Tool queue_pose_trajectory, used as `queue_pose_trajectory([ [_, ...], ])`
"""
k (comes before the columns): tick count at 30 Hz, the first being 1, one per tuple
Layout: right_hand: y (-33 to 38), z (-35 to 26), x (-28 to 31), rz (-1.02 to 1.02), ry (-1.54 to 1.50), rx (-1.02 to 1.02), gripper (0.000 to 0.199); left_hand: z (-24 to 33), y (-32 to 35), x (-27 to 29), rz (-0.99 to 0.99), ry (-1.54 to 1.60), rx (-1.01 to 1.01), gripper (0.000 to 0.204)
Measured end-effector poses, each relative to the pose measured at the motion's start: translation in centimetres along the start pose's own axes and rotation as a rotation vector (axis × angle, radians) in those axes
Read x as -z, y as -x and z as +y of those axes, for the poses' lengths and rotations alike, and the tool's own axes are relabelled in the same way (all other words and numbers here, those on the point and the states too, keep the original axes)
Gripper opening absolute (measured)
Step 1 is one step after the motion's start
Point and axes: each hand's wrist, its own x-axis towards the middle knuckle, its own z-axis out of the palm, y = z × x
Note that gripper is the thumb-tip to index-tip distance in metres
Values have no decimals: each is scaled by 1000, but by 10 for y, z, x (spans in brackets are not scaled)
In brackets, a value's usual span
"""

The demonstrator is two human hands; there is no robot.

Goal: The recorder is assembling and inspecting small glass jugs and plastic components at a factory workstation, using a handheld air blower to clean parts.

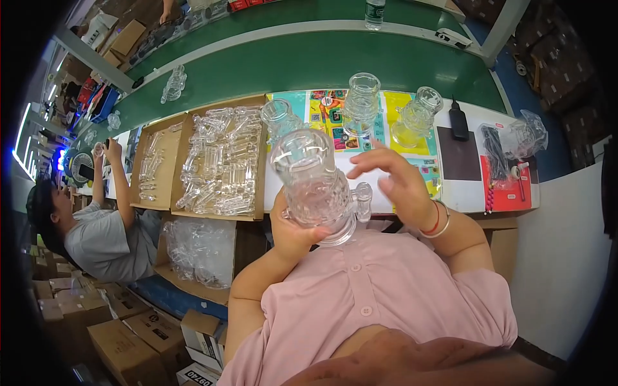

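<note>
Grips a clear glass vessel (309, 190) low on its body with the left hand (293, 235), closed firmly around it just in front of a pink shirt (386, 276). Keeps the vessel tilted, with its wide mouth upward and a small side tube (363, 202) toward the right. Holds the right hand (405, 183) just beside the glass, half open with loosely bent fingers, apparently grasping nothing; cannot tell about fingertip contact.

Shows, beyond the hands, three similar vessels (362, 106) on the counter (412, 58), over yellow, turquoise and multicoloured printed sheets (320, 103) with lettering too small to read. To the right, shows a black nozzle bottle (458, 122) and a red printed sheet (514, 197). To the left, shows cardboard trays (169, 161) of clear glass pieces (222, 161). Farther back, shows a plastic bottle (374, 14) with a green-and-white label. At lower left, shows brown cartons (119, 347) with dark printed marks.
</note>
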Motion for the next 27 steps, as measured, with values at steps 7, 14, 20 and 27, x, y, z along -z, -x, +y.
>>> queue_pose_trajectory([
  [7,5,-16,-12,113,470,225,27,3,8,5,-39,-152,-57,84],
  [14,1,-5,-19,120,452,276,27,0,11,17,-100,-364,-174,85],
  [20,-1,7,-28,199,551,418,46,-13,11,18,-2,-174,-273,85],
  [27,-12,23,-59,20,438,454,98,-10,14,26,11,-167,-393,104],
])
